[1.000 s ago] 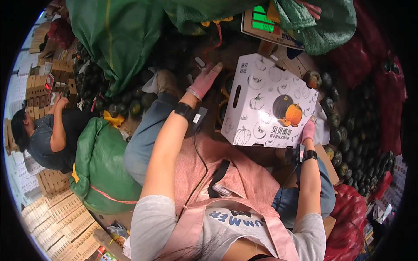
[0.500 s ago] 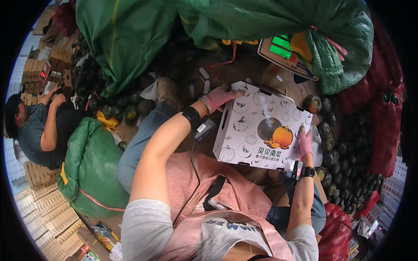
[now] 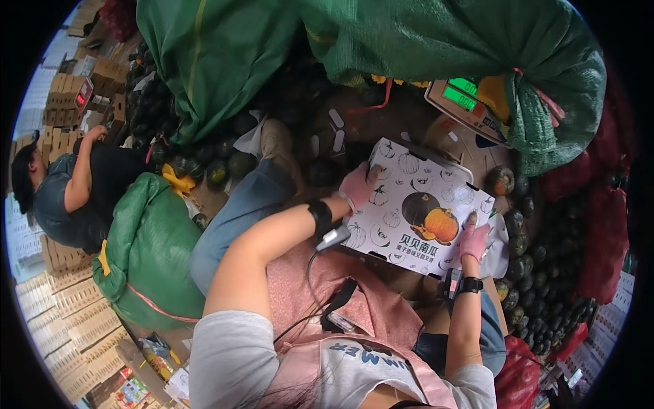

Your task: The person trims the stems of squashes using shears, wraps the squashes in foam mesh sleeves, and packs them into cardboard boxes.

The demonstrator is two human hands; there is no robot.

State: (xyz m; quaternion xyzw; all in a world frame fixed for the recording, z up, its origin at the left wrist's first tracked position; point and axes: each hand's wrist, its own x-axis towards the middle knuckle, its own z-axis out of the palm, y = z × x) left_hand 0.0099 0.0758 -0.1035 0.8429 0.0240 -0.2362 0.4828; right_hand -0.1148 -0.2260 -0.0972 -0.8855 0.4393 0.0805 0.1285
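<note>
A flat white cardboard box (image 3: 385, 219), printed with pumpkin drawings, lies tilted above my lap with its lid closed. My left hand (image 3: 359, 188), in a pink glove with bare fingertips, grips the box's left edge. At the right edge my right hand (image 3: 473, 241), gloved the same way, has its thumb on the lid and its other fingers hidden beyond the side. Both wrists wear black straps with small devices.
A digital scale (image 3: 436, 93) with green displays stands behind the box, partly under a green sack (image 3: 545, 41). Dark pumpkins (image 3: 538, 273) are heaped on the right beside red mesh sacks (image 3: 603, 238). Another green sack (image 3: 153, 252) stands left, near a co-worker (image 3: 58, 184).
My left hand has slid from the box's upper left corner down along its left edge. My right hand stays at the right edge. The whole view has shifted slightly.
</note>
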